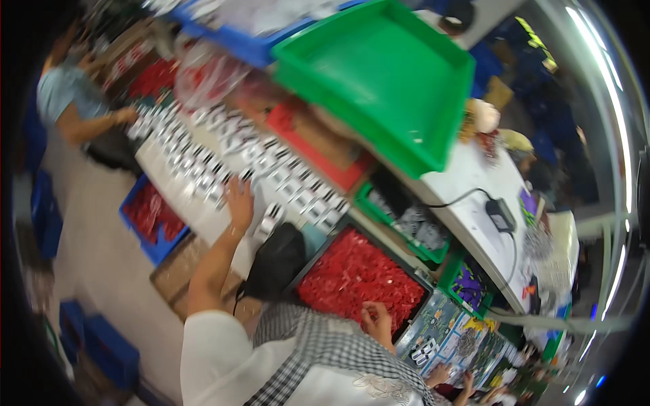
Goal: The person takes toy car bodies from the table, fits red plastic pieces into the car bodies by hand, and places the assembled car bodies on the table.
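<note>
L hand (238, 197) lies flat, fingers spread, on rows of small black-white packs (203, 172) on the worktop (467, 183). R hand (376, 320), fingers curled, grip unclear, at red-parts tray (357, 274). Best pinch 1 piece, keep rows straight.

We cannot make out what the small black-and-white pieces (223, 159) at ten o'clock are; motion blur smears them. Our right hand (376, 321) at five o'clock curls over the tray of red parts (355, 274), fingertips hidden, so its grip is unclear. The person (71, 101) at nine o'clock is blurred and partly cut off.
</note>
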{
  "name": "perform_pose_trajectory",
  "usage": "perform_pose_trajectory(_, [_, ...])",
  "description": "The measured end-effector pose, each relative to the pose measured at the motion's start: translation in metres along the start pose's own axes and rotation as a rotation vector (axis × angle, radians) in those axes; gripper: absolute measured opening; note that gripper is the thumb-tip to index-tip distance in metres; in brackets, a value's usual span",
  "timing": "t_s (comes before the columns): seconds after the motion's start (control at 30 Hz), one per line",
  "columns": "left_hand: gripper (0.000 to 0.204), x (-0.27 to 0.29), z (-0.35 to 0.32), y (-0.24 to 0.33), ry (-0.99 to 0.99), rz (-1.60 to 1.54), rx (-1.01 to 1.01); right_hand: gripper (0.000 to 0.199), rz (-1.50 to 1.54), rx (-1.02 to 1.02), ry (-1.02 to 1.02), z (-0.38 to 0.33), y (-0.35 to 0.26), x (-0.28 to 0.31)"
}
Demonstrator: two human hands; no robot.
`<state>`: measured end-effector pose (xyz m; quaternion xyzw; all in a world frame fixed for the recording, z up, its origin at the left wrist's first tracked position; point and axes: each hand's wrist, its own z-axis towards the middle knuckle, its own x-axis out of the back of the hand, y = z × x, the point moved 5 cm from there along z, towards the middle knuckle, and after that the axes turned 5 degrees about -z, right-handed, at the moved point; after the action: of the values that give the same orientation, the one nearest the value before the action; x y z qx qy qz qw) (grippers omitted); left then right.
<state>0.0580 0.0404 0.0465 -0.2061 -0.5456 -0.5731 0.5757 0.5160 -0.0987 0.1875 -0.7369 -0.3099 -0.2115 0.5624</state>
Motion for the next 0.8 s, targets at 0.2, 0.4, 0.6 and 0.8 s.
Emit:
perform_pose_trajectory(0.2, [0.015, -0.018, -0.055, 0.043, -0.209, -0.311, -0.537, 0.021, 0.04, 0.139, -0.055, 0.014, 0.0, -0.009])
perform_pose_trajectory(0.4, [0.025, 0.002, -0.036, 0.037, 0.042, 0.244, -0.813, 0.021, -0.164, 0.161, 0.275, -0.003, 0.065, 0.036])
perform_pose_trajectory(0.6, [0.041, 0.02, -0.032, 0.001, -0.345, -0.012, -0.347, 0.04, -0.189, -0.359, 0.805, -0.047, 0.212, 0.094])
perform_pose_trajectory(0.8, [0.032, 0.077, -0.079, 0.156, -0.427, -0.111, -0.573, 0.095, -0.115, -1.093, 0.99, -0.106, 0.412, 0.123])
